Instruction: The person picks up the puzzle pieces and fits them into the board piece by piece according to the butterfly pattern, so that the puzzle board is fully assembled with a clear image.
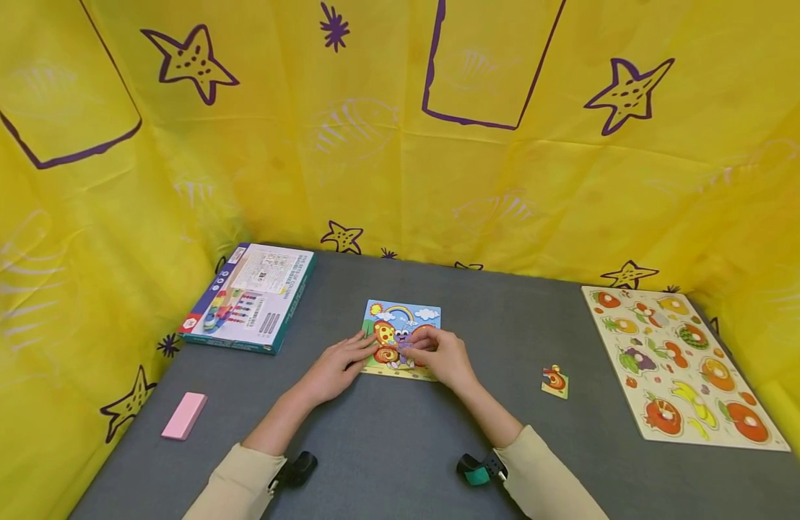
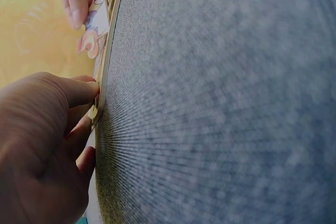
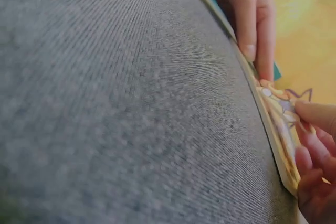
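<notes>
A small butterfly jigsaw puzzle (image 1: pixel 400 309), with a rainbow and blue sky, lies flat on the dark grey table. My left hand (image 1: pixel 338 367) rests along its left side, the fairly straight fingers pressing on the board and the thumb at its near edge. Between thumb and fingers, my right hand (image 1: pixel 444 355) pinches a purple puzzle piece (image 1: pixel 408 352) over the middle of the picture. In the right wrist view, that puzzle piece (image 3: pixel 286 105) stands tilted above the board. Part of the puzzle's right side is hidden behind the right hand.
A loose orange puzzle piece (image 1: pixel 555 381) lies to the right. Farther right is a fruit peg board (image 1: pixel 682 361). A boxed toy set (image 1: pixel 250 296) sits at the back left, and a pink block (image 1: pixel 184 416) lies nearer. Yellow cloth (image 1: pixel 400 173) encloses the table's back and sides.
</notes>
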The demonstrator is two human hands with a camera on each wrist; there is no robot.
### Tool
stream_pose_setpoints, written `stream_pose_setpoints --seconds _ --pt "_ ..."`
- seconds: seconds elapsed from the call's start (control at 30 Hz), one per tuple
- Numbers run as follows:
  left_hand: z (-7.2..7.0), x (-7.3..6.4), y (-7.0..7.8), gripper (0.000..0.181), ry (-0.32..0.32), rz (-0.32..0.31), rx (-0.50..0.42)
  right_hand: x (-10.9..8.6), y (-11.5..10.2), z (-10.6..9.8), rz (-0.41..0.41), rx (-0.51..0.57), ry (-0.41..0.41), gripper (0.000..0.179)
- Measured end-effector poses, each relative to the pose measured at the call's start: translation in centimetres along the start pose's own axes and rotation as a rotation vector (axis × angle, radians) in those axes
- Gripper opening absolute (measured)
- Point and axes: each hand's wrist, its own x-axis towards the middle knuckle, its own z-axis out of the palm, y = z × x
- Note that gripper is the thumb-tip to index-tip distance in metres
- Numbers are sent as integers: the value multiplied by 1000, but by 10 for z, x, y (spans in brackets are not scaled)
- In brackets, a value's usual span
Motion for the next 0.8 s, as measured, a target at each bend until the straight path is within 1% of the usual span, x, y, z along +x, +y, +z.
stream_pose_setpoints --seconds 0.1,0.2,0.3,0.37,0.53,0.8 --pt "-1 0 0 37 0 1 8 2 -2 5 -42 -64 21 17" --pt "-1 -1 0 37 -8 -7 1 2 -3 8 -79 -165 50 18" --pt "-2 -1 0 38 -13 -6 -3 1 -4 9 -103 -258 74 19" --pt "-2 -1 0 38 -9 3 -1 0 -4 10 -110 -298 81 20" --pt "-2 -1 -1 39 -7 25 7 0 -4 9 -107 -346 75 21" --pt "-2 1 -2 39 -19 32 15 2 -3 9 -92 -380 51 23"
